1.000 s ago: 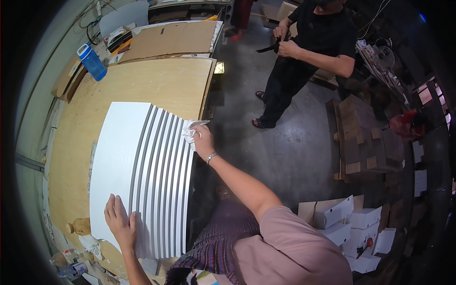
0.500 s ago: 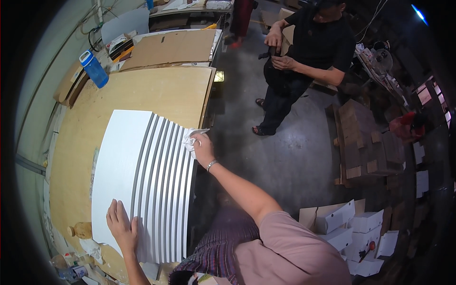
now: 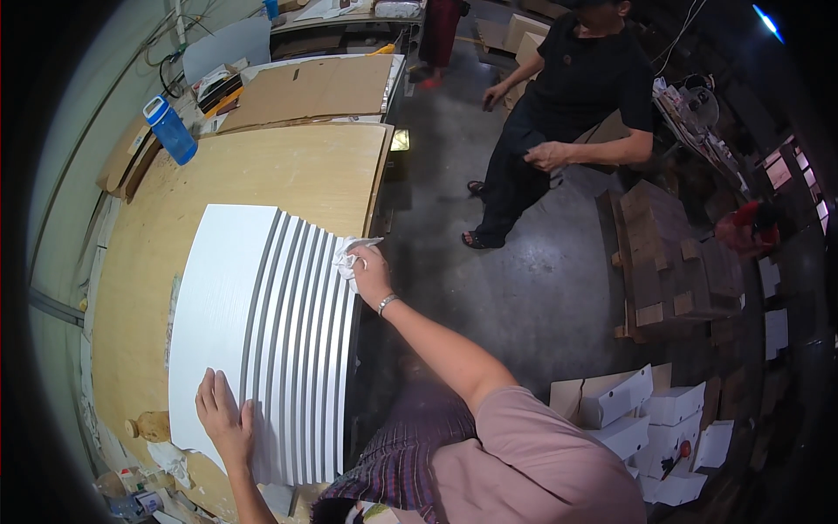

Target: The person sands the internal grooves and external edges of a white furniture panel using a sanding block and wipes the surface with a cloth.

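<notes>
A stack of white boards (image 3: 218, 288) lies fanned out like steps on the wooden worktable, the top board at the left and the edges of the lower ones stepping to the right. My left hand (image 3: 223, 417) lies flat on the near part of the top board, fingers stretched out and thumb apart. At the far right corner of the stack, my right hand (image 3: 370, 272) grips a crumpled white cloth (image 3: 346, 259) and presses it against the edges of the lower boards. The cloth's underside is hidden.
A blue water bottle (image 3: 170, 131) stands on the worktable (image 3: 305, 166) at the far left, near a flat cardboard sheet (image 3: 305, 87). A small bottle (image 3: 150, 425) lies left of the boards. Across the aisle a person in black (image 3: 585, 87) stands near stacked brown boxes (image 3: 668, 253); white boxes (image 3: 672, 410) lie lower right.
The person in black has drawn their hands apart and straightened a little. My two hands, the cloth and the boards stay almost where they were.
</notes>
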{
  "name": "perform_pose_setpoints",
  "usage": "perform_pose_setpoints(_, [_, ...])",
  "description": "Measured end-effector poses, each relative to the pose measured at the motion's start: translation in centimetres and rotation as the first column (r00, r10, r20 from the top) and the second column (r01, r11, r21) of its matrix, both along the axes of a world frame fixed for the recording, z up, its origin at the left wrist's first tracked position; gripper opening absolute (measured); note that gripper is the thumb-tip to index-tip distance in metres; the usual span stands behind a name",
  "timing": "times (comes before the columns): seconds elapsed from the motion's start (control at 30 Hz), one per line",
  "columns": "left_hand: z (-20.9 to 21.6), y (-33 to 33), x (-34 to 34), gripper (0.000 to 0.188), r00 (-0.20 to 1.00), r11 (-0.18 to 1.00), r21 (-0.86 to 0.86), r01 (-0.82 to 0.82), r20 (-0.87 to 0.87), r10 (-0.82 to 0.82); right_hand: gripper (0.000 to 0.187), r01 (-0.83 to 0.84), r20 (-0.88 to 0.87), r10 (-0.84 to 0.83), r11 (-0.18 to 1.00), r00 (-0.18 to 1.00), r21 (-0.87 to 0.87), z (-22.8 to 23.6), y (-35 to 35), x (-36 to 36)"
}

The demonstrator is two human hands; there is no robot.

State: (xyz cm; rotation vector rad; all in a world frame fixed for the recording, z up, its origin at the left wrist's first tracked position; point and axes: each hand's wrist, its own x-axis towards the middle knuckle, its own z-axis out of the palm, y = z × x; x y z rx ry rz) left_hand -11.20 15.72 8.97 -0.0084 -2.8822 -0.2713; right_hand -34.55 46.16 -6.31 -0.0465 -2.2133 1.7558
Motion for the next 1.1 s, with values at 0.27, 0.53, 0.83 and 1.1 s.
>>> perform_pose_setpoints(0.27, [0.03,-0.01,0.01,0.070,1.000,1.000,0.007,0.006,-0.001,-0.006,0.022,0.009,-0.012,-0.009,1.000,1.000,0.018,-0.11,-0.08,0.11])
perform_pose_setpoints(0.53, [-0.20,-0.20,-0.09,0.071,1.000,1.000,-0.008,-0.002,0.011,0.002,0.020,0.003,-0.014,-0.003,1.000,1.000,0.006,0.04,0.04,0.03])
perform_pose_setpoints(0.83, [-0.06,-0.21,0.09,0.072,0.999,1.000,0.000,-0.019,0.028,0.019,0.021,0.011,-0.007,-0.011,1.000,1.000,0.019,-0.15,-0.12,0.21])
perform_pose_setpoints(1.1, [0.60,0.47,0.33,0.071,0.999,0.999,0.029,-0.040,0.036,0.039,0.022,0.002,-0.025,-0.002,1.000,1.000,0.005,-0.59,-0.15,-0.19])
